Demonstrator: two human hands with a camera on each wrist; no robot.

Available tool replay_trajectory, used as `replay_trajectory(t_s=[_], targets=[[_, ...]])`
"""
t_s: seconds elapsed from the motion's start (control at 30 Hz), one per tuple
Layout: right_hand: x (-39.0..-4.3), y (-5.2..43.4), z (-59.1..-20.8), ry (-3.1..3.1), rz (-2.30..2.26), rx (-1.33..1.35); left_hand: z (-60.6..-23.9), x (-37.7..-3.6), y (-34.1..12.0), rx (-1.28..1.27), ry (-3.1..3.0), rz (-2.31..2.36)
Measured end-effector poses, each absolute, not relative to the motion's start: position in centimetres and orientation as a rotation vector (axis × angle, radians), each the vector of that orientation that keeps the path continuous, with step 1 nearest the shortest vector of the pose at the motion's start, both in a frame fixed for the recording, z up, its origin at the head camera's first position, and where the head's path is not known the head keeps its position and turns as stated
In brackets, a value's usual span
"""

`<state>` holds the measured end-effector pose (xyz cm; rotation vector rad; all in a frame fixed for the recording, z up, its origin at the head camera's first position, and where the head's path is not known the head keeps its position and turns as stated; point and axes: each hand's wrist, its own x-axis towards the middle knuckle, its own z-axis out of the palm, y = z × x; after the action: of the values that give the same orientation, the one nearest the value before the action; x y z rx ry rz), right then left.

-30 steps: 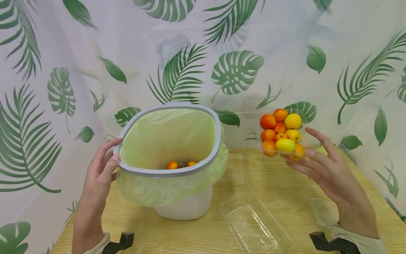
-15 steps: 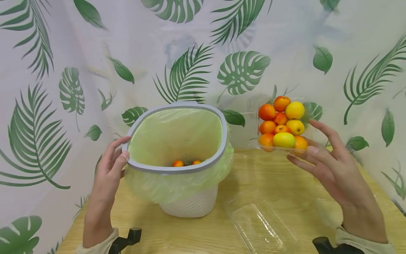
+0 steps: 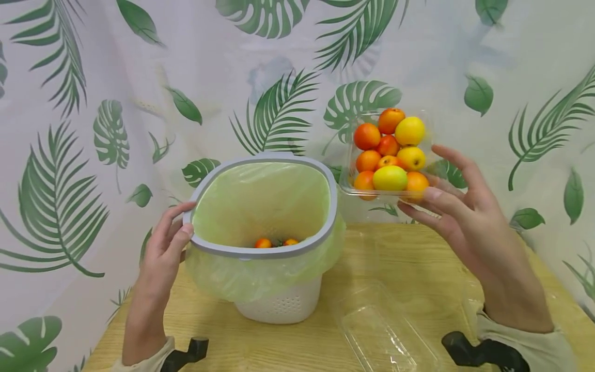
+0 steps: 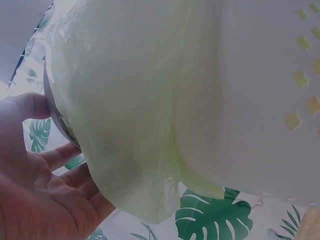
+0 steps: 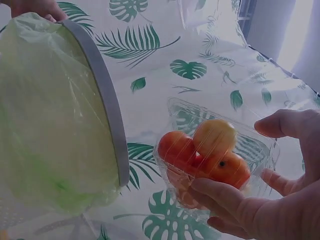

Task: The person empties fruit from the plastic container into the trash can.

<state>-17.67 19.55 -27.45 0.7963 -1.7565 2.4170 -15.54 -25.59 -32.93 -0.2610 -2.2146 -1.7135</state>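
Note:
A white perforated bin [image 3: 281, 305] with a grey rim ring [image 3: 260, 253] and a pale green bag [image 3: 260, 201] inside stands tilted at centre left. My left hand [image 3: 162, 248] pinches the ring's left side between thumb and fingers; the left wrist view shows the bag hanging beside that hand [image 4: 55, 185]. A few orange-red fruits [image 3: 263, 243] lie deep in the bag. My right hand [image 3: 469, 222] grips a clear plastic box [image 3: 348, 183] by its right side, raised right of the bin. Several orange and yellow fruits [image 3: 389, 178] fill it, as the right wrist view shows.
An empty clear plastic box [image 3: 386, 336] lies on the wooden table [image 3: 223, 336] in front of the bin, to the right. Other faint clear plastic lies further right. A leaf-patterned curtain [image 3: 279, 51] hangs behind.
My right hand has raised the box of fruit and brought it left, nearer the bin's rim. My left hand keeps its hold on the ring. The view has shifted slightly.

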Motion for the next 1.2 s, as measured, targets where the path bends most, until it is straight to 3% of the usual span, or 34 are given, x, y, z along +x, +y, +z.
replay_trajectory(t_s=[0.67, 1.2], targets=[[-18.5, 13.1, -24.6, -1.884, 2.245, 0.79, -33.1, -15.7, -25.5, -0.266, -2.213, -1.706], [-19.5, 10.7, -26.0, -2.006, 2.024, 0.764, -33.0, -15.6, -25.4, -0.26, -2.2, -1.71]])
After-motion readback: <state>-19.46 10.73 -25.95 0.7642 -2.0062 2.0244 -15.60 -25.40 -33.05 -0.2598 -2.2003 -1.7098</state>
